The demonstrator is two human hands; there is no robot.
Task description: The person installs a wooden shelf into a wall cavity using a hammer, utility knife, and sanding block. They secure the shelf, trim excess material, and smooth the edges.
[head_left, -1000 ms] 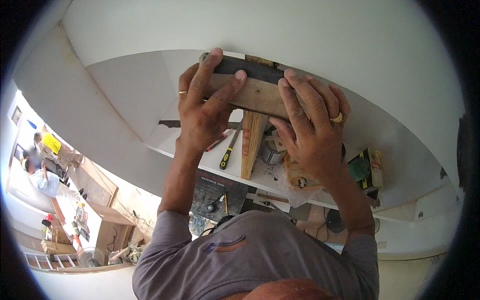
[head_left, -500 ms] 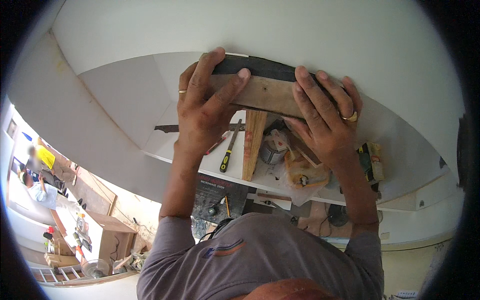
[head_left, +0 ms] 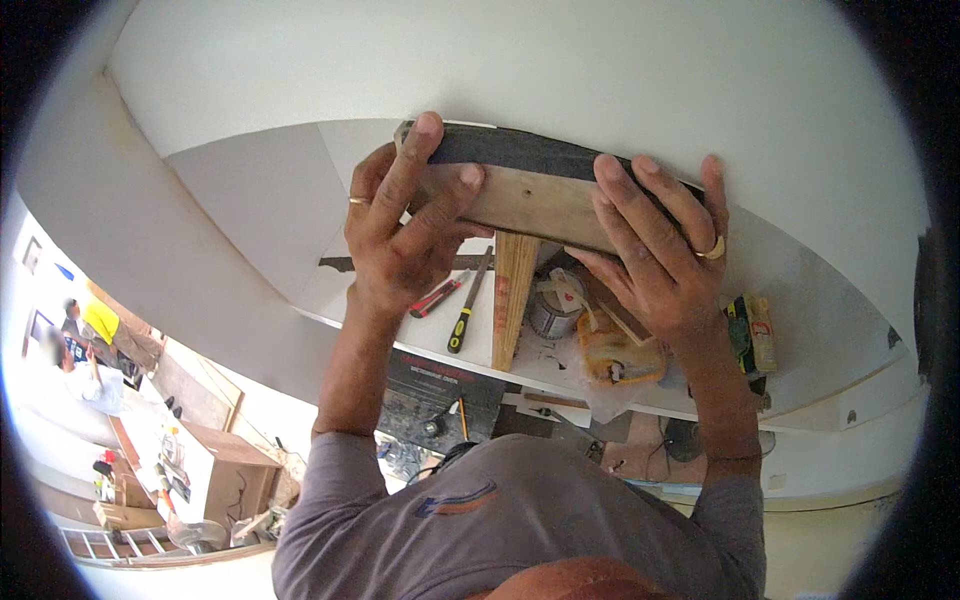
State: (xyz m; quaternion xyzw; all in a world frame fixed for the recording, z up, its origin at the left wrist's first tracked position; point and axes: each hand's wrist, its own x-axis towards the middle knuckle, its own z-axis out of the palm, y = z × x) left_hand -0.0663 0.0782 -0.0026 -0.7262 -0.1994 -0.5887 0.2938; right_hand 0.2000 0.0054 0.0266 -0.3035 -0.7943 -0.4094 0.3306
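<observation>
Both my hands grip a long wooden sanding block (head_left: 540, 206) with a black abrasive sheet (head_left: 520, 150) along its upper side. My left hand (head_left: 395, 225) wraps its left end, thumb on the wooden face and fingers over the top. At the other end, my right hand (head_left: 660, 250) lays its fingers across the face and top edge, its thumb underneath. The block is held up at the rim of a white panel's curved opening; whether it touches the panel is hidden. Below it, an upright timber strip (head_left: 515, 300) stands on the white shelf (head_left: 470, 357).
On the shelf lie a file (head_left: 463, 318) with a black-yellow handle, a red utility knife (head_left: 437, 297), a can (head_left: 555, 305) and a plastic bag (head_left: 605, 385). A green-black tool (head_left: 740, 335) sits farther right. Two people (head_left: 90, 340) are at the far left, beyond a workbench (head_left: 220, 470).
The view has shifted slightly, so the shelf things appear a little lower and farther right. My hands and the block have moved a little left relative to the shelf, the grip kept.
</observation>
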